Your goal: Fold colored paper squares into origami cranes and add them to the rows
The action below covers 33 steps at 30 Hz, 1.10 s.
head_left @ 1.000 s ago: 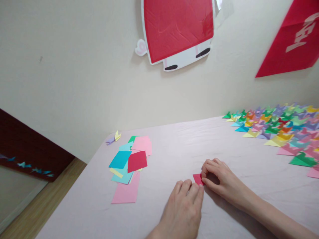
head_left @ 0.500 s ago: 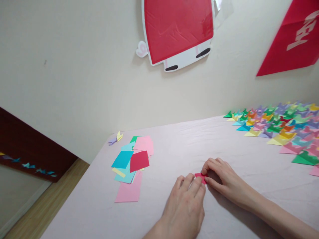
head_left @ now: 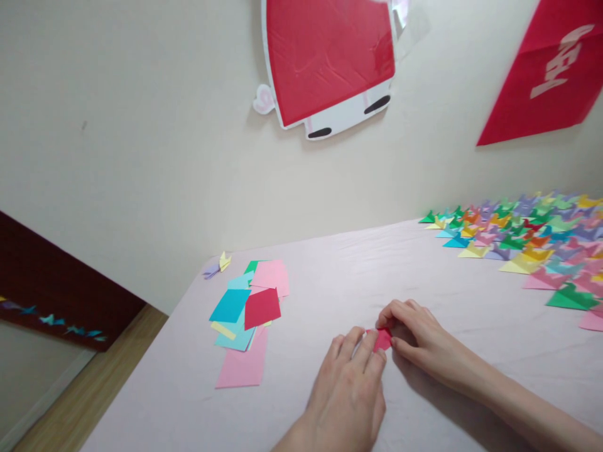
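Observation:
A small folded red paper [head_left: 382, 339] lies on the pale pink table cover [head_left: 330, 276], pinched between both hands. My left hand [head_left: 351, 389] comes in from below, its fingertips pressed on the paper's left edge. My right hand [head_left: 417, 339] reaches in from the right with curled fingers closed on the paper's top and right side. Most of the paper is hidden under the fingers.
A loose pile of flat coloured paper squares [head_left: 247, 311] lies to the left of the hands. Two small folded pieces [head_left: 217, 263] sit at the table's far left corner. Several rows of folded coloured paper figures [head_left: 527, 242] cover the right side. A wall runs behind.
The red paper has been lifted and folded slightly between the fingers. My left hand has crept up closer to it. The view shifted a little.

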### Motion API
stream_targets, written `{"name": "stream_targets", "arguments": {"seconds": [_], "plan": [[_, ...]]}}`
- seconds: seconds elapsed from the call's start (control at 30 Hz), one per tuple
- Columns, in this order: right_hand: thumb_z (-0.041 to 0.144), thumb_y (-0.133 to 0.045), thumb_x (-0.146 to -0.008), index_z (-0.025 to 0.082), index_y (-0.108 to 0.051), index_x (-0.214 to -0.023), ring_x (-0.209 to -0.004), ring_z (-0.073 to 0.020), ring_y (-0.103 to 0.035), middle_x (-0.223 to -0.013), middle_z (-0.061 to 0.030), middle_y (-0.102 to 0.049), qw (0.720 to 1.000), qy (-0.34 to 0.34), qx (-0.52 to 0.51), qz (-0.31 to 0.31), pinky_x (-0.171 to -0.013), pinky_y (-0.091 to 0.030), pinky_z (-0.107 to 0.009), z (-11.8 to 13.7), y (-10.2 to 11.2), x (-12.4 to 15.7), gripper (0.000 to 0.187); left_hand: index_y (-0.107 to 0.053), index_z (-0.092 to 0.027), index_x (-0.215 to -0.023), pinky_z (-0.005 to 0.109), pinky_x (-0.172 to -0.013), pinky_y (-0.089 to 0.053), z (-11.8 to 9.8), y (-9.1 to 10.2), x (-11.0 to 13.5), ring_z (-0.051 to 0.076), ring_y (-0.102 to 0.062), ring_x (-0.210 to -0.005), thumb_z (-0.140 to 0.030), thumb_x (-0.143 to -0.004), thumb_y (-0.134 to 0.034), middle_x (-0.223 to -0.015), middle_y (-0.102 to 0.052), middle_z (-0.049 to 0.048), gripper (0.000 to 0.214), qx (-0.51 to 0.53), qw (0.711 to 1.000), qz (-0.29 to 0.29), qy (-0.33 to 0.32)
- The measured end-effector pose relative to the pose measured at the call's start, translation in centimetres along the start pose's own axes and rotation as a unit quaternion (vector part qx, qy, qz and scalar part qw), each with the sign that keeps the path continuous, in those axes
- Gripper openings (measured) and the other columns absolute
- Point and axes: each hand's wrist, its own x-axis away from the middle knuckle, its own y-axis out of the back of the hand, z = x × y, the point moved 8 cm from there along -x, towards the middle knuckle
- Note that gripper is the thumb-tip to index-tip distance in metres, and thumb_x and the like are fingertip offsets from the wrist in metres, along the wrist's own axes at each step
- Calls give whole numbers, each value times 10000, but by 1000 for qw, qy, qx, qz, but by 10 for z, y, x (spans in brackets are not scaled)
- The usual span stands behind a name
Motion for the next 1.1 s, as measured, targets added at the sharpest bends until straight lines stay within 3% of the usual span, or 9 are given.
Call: {"name": "stream_targets", "arguments": {"seconds": [0.1, 0.2, 0.5, 0.63, 0.8, 1.1], "plan": [[87, -427, -648, 236, -574, -860, -852, -224, -564, -846, -28, -624, 999, -7, -52, -2, -794, -441, -374, -11, 3, -1, 298, -529, -183, -1252, 443, -1104, -339, 4, -1, 0, 272, -339, -1362, -234, -919, -488, -1505, -421, 65, 338, 16, 1000, 4, -3], [120, -402, -717, 235, -565, -859, -799, -207, -569, -825, -18, -601, 995, -12, -102, -12, -744, -455, -348, -16, 7, -1, 245, -519, -211, -1271, 443, -1098, -337, 6, 0, -1, 271, -383, -1303, -248, -907, -511, -1475, -442, 61, 366, 36, 999, 0, -11], [171, -536, -835, 230, -623, -788, -882, -235, -515, -867, -38, -627, 999, 52, 0, 17, -810, -400, -390, 11, 2, 1, 116, -489, -162, -1339, 483, -1006, -406, -2, -12, 0, 305, -479, -1087, -363, -864, -610, -1216, -559, 129, 529, 48, 999, 10, 13], [207, -555, -873, 228, -629, -788, -889, -237, -510, -866, -37, -627, 999, 50, 10, 15, -817, -393, -392, 9, 0, 1, 115, -485, -144, -1346, 495, -1085, -338, -4, -9, -1, 329, -412, -1231, -381, -898, -571, -1387, -481, 137, 514, 56, 998, 6, 15], [143, -592, -814, 223, -575, -807, -880, -229, -515, -868, -23, -628, 999, 29, 19, -5, -805, -393, -374, 8, 2, 2, 82, -464, -136, -1381, 457, -1072, -360, -3, -9, -1, 298, -441, -1232, -355, -943, -522, -1424, -489, 115, 493, 66, 998, 23, 10], [83, -583, -719, 243, -591, -899, -1006, -257, -500, -1015, -37, -623, 998, 16, 39, 52, -879, -379, -405, 6, 1, 5, 241, -484, -160, -1363, 446, -1053, -366, -1, -6, -1, 279, -462, -1224, -342, -936, -550, -1436, -500, 89, 469, 74, 996, 42, 30]]}}
